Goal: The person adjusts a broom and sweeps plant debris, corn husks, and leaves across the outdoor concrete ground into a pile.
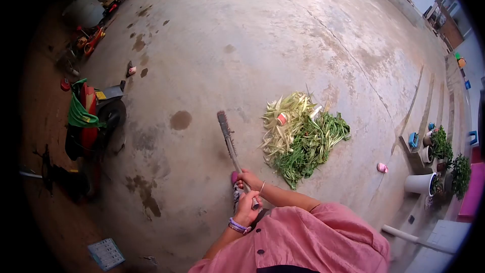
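I hold a broom (234,156) with both hands, its pale handle slanting away from my body. My left hand (246,209), with purple bands at the wrist, is closed round the handle near its top end. Further down the shaft, my right hand (248,179) is wrapped round it, a thin bangle on that wrist. The long, narrow, dark broom head (223,121) has reddish bristles and is over the concrete floor. To its right lies a heap of pale husks (276,130) and green leafy stalks (308,146), with a red-and-white container (282,119) on it.
A red tricycle-like vehicle with a green cloth (83,108) stands at left. Steps (429,101) with potted plants (441,144) and a white pot (420,183) are at right. A small pink item (382,168) lies near them. A printed sheet (106,254) is at lower left.
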Demonstrator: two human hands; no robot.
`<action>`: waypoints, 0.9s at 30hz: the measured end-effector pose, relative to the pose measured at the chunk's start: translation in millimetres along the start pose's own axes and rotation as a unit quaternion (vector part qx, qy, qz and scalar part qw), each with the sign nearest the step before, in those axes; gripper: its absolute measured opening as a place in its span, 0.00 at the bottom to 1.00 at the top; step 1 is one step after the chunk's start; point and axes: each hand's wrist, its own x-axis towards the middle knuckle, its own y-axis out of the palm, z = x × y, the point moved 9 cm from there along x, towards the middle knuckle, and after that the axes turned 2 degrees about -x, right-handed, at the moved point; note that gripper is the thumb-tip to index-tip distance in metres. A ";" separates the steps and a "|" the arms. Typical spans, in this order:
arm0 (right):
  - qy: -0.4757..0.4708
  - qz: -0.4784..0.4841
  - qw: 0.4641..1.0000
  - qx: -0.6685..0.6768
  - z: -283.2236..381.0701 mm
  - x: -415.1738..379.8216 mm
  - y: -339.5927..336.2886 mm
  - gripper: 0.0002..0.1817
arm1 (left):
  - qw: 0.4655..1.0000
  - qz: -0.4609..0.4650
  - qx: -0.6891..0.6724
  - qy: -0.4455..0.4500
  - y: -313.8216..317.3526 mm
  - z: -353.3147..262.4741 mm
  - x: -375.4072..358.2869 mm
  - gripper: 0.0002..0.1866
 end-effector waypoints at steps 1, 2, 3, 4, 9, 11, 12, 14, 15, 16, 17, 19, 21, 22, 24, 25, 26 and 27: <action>0.011 -0.006 1.000 0.017 -0.2 11.5 16.6 0.20 | 0.999 -0.018 0.022 0.015 -3.6 -23.4 8.2 0.05; 0.021 -0.010 0.999 0.029 4.9 21.2 31.2 0.15 | 0.999 -0.034 0.029 0.012 -6.5 -42.1 17.7 0.05; 0.025 -0.015 0.999 0.040 3.5 46.6 32.1 0.15 | 0.998 -0.051 0.035 0.009 -10.6 -60.1 26.9 0.05; 0.060 0.040 0.996 0.052 -2.5 71.7 43.6 0.09 | 0.997 -0.059 0.043 -0.001 -12.9 -75.9 36.1 0.05; 0.091 0.025 0.993 0.068 26.5 129.2 34.7 0.04 | 0.992 -0.034 0.073 -0.092 -2.3 -114.3 101.4 0.06; 0.016 -0.037 0.997 0.070 56.7 136.2 -3.5 0.04 | 0.987 -0.032 0.102 -0.124 12.0 -110.6 121.1 0.06; -0.020 -0.047 0.994 0.101 72.5 130.7 -19.4 0.03 | 0.980 0.006 0.131 -0.147 23.7 -103.9 129.2 0.06; -0.064 -0.063 0.986 0.142 95.4 112.3 -38.8 0.03 | 0.964 0.068 0.185 -0.180 48.9 -92.3 132.0 0.06; -0.115 -0.132 0.975 0.136 113.5 92.7 -49.8 0.05 | 0.960 0.072 0.195 -0.188 56.6 -91.1 128.7 0.06; -0.164 -0.199 0.957 0.129 129.4 70.4 -57.9 0.09 | 0.955 0.096 0.195 -0.203 67.2 -87.6 123.4 0.06; -0.169 -0.204 0.954 0.140 137.9 50.9 -50.4 0.09 | 0.949 0.118 0.196 -0.218 74.9 -82.9 117.6 0.06; -0.241 -0.301 0.908 0.161 151.5 -5.0 -52.6 0.21 | 0.934 0.151 0.211 -0.244 80.4 -71.4 100.3 0.04; -0.267 -0.295 0.897 0.191 144.1 -38.9 -60.8 0.28 | 0.907 0.185 0.290 -0.241 101.0 -61.6 65.2 0.05; -0.310 -0.252 0.887 0.232 141.7 -54.6 -66.5 0.33 | 0.892 0.204 0.308 -0.261 102.2 -48.0 53.8 0.09; -0.360 -0.208 0.866 0.278 137.9 -90.8 -72.4 0.39 | 0.870 0.212 0.333 -0.295 110.3 -26.8 24.3 0.10; -0.377 -0.207 0.857 0.285 134.3 -114.7 -72.5 0.39 | 0.853 0.220 0.347 -0.322 112.2 -12.4 11.3 0.12; -0.393 -0.206 0.848 0.290 129.3 -135.1 -75.3 0.40 | 0.840 0.230 0.367 -0.328 112.6 2.2 6.3 0.14; -0.395 -0.207 0.845 0.295 119.4 -146.7 -82.3 0.40 | 0.837 0.229 0.372 -0.329 113.3 13.7 3.1 0.14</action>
